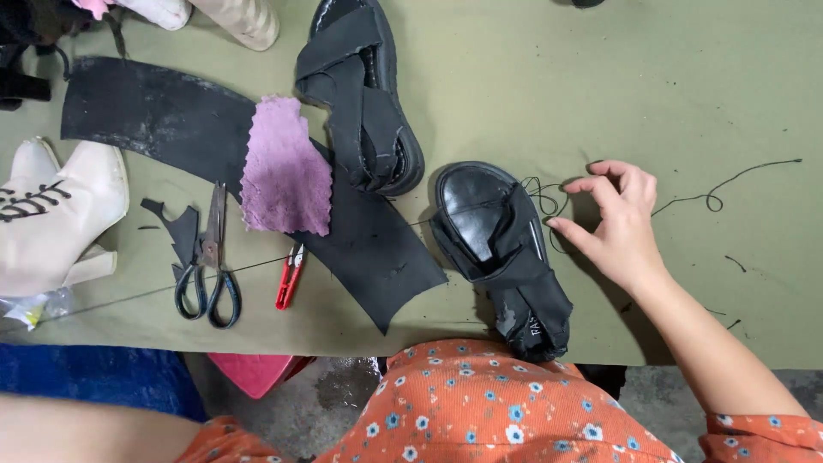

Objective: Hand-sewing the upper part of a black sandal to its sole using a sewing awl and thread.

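right hand [619,225]: fingers loosely apart, beside sandal [501,257] | sandal: long axis diagonal, toe up-left | left hand: unseen

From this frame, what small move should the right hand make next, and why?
Probably pinch the loose black thread and draw it taut. The right hand sits open beside the nearer black sandal, fingertips close to the thread that loops off the sandal's side, holding nothing. The left hand is out of view, so steadying the sandal would fall to it.
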